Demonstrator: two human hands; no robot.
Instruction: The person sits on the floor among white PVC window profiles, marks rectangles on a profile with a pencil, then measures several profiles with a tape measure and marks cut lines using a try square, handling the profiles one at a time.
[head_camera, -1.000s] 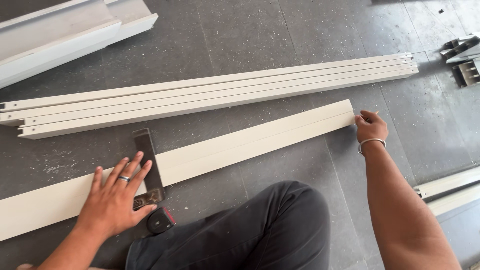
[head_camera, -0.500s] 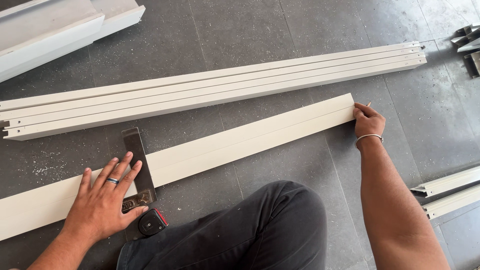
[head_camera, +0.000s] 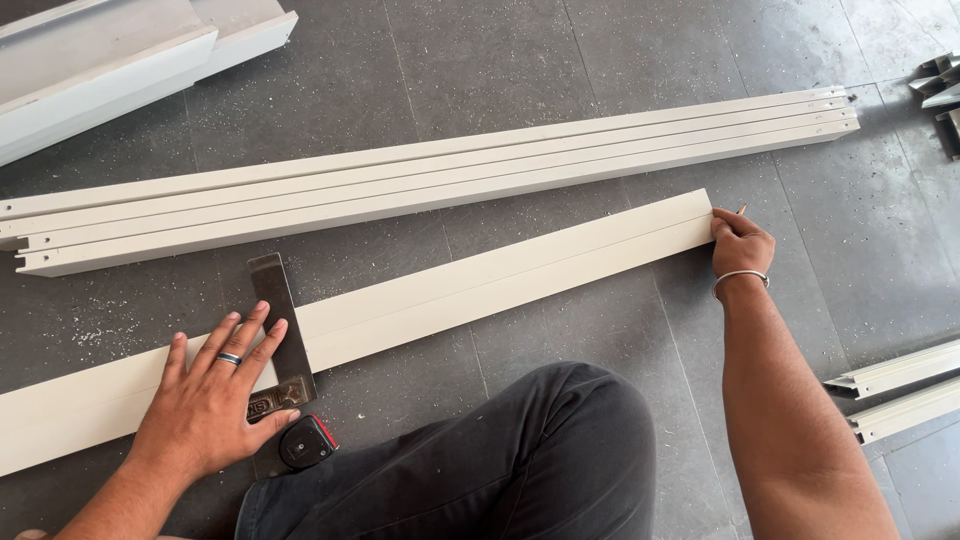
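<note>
Left hand flat, open on long cream profile; right hand pinching its end

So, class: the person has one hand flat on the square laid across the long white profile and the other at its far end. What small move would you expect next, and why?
Probably a small nudge of the try square against the white profile edge. The left hand presses flat on both, while the right hand holds a pencil-like tip at the end.

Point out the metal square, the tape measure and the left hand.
metal square (head_camera: 272, 300): head view, on its flat blade.
tape measure (head_camera: 305, 443): head view, on its black case.
left hand (head_camera: 210, 400): head view, on the back of the hand.
</note>
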